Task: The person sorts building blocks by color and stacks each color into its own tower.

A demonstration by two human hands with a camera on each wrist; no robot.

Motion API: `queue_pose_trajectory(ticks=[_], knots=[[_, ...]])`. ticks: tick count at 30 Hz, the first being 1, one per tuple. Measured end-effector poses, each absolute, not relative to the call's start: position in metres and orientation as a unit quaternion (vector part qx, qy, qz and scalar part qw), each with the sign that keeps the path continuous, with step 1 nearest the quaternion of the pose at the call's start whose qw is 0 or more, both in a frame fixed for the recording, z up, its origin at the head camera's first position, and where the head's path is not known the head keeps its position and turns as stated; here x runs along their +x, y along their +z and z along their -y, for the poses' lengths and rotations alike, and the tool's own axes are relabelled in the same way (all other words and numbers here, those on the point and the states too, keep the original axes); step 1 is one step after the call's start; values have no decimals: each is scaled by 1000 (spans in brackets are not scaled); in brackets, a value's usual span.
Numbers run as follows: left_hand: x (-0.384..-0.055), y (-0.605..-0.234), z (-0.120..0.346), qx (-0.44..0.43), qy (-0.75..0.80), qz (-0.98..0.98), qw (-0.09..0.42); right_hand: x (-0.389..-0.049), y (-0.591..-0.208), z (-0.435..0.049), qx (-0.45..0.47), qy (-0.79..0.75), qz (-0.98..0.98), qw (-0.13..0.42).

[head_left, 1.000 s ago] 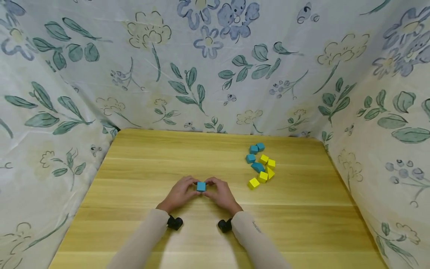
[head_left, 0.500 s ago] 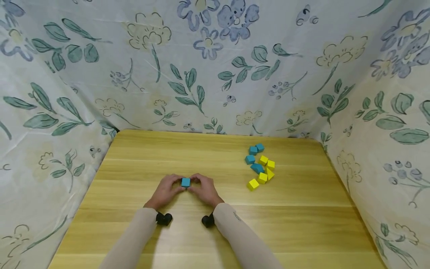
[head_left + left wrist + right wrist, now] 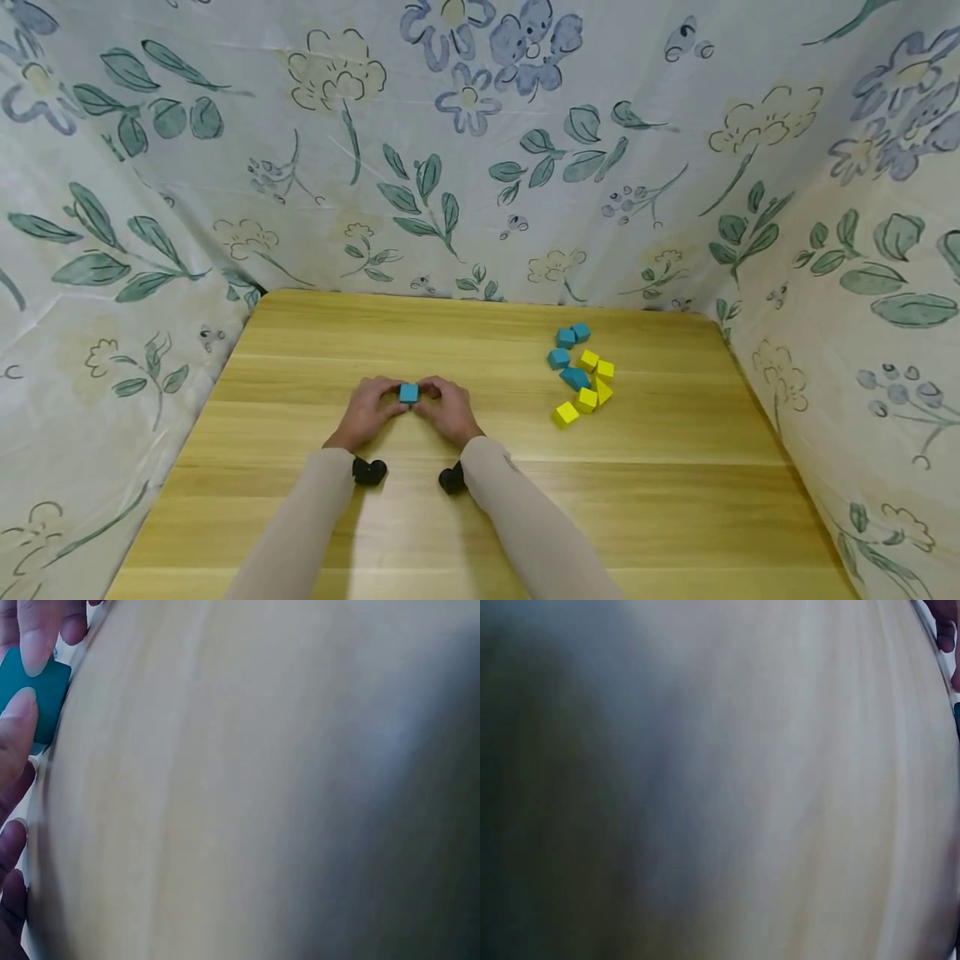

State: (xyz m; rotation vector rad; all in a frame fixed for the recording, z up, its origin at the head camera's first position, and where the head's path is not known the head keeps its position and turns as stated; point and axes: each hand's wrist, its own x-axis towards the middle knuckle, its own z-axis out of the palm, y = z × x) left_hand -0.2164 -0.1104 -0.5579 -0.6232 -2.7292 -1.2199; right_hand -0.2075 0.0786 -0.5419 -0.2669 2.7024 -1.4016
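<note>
Between my two hands sits a small blue toy block, cube-like, left of the table's middle in the head view. My left hand pinches it from the left side, thumb nearer me and fingers on the far side. From the right, my right hand pinches the same block in a mirrored way. The left wrist view shows the block at the left edge with fingertips pressed on it from two sides. Only a sliver of the block and some fingers reach the right edge of the right wrist view.
Right of the hands lies a loose group of blocks: several blue ones, among them a blue cube, and several yellow ones, such as a yellow cube and a yellow triangle. The wooden table is bordered by a floral curtain.
Both hands, holding the blue block, have moved left across the table and then slightly farther from me. The other blocks have kept their places.
</note>
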Motion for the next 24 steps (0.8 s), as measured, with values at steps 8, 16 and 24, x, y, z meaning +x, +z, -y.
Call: queue_pose_trajectory(ticks=[8,16,24], knots=[[-218,-556,114,-169,-396,902,15,-209,-541,-73,-79,-468,-880,39],[-218,-553,115,-167,-364,916,-4,-210,-546,-71,-80,-478,-874,28],[-217,-556,114,-173,-353,919,19,-210,-551,-73,-93,-474,-875,17]])
